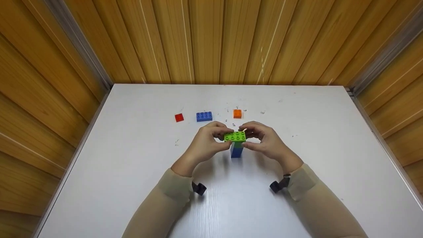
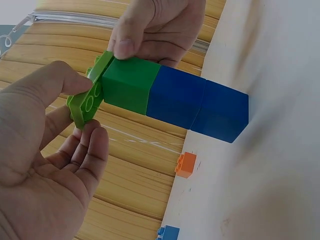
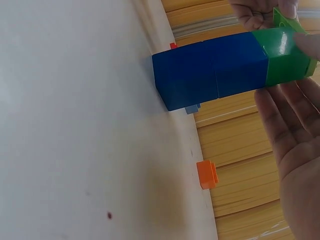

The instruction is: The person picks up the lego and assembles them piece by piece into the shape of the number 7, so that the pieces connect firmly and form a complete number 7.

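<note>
A tower of two blue bricks point(image 2: 176, 97) with a green brick point(image 2: 127, 85) on top stands upright on the table. Across its top lies a lime-green thin studded brick point(image 1: 235, 136), jutting out past the tower's left side. My left hand point(image 1: 208, 140) pinches the jutting end between thumb and fingers. From the other side my right hand point(image 1: 267, 140) holds the tower's upper part, thumb on the green brick and fingers along its far face, as the right wrist view shows.
Behind the tower on the white table point(image 1: 132, 185) lie a flat red piece point(image 1: 179, 117), a blue eight-stud brick point(image 1: 204, 116) and a small orange brick point(image 1: 237, 113). Wood-panelled walls point(image 1: 205, 39) border the table at the back and sides.
</note>
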A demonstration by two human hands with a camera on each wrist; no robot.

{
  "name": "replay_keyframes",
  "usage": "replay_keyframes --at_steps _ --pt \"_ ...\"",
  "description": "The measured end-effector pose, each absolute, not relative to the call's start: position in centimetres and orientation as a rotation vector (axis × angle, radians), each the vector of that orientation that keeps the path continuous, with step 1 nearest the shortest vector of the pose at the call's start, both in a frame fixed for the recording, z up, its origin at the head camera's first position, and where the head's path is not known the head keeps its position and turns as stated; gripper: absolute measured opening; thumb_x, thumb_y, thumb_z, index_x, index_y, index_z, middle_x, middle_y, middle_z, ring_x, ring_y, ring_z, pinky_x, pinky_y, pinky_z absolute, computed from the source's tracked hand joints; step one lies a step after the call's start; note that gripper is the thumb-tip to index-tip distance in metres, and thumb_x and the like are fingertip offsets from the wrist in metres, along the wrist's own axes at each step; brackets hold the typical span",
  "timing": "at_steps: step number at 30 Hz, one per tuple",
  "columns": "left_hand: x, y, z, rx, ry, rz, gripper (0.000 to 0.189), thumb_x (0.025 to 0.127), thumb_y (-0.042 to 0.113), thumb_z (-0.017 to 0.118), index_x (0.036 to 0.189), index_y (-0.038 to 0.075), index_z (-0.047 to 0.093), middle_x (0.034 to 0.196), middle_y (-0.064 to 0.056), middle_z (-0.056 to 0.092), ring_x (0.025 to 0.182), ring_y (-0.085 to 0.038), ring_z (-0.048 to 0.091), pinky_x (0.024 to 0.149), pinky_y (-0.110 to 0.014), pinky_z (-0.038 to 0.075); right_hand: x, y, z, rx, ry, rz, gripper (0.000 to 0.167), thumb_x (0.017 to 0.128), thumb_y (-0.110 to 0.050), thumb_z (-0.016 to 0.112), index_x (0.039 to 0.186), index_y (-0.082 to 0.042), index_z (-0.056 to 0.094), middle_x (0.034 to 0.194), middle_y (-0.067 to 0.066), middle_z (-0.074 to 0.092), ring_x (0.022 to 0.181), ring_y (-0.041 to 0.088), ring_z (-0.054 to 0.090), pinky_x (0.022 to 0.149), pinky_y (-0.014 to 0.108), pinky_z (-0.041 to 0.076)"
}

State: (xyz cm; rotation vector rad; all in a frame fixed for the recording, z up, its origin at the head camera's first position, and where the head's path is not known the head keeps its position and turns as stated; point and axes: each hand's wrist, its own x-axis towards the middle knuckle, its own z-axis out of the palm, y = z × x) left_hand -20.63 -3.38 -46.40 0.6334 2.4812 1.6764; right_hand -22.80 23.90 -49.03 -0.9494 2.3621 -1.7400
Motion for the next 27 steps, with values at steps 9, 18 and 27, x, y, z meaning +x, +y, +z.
replay_keyframes --at_steps 9,18,27 --pt "-20.6 -3.3 -46.3 0.628 2.456 1.699 0.036 0.095 0.005 0.085 0.131 0.007 0.084 0.124 -0.007 0.075 0.101 -0.015 0.069 0.104 -0.059 0.064 -22.6 23.5 -49.6 -0.952 2.381 -1.842 0.033 0.096 0.009 0.081 0.128 0.004 0.08 0.128 0.0 0.079 0.115 0.007 0.076 0.103 0.022 0.064" --pt "-20.8 -3.6 -46.3 0.569 2.44 1.672 0.035 0.095 0.01 0.088 0.13 0.013 0.086 0.123 -0.002 0.078 0.102 -0.016 0.07 0.094 -0.027 0.063 -22.4 22.9 -50.1 -0.972 2.356 -1.935 0.032 0.092 0.015 0.08 0.122 0.004 0.08 0.124 0.008 0.08 0.116 0.006 0.075 0.1 0.023 0.065" --pt "-21.2 -4.1 -46.4 0.601 2.414 1.644 0.036 0.097 0.014 0.089 0.133 0.017 0.085 0.125 0.0 0.079 0.103 -0.018 0.069 0.095 -0.029 0.063 -22.4 22.9 -49.7 -0.938 2.378 -1.889 0.028 0.093 0.011 0.082 0.12 0.007 0.079 0.122 0.006 0.081 0.113 0.007 0.075 0.098 0.023 0.066"
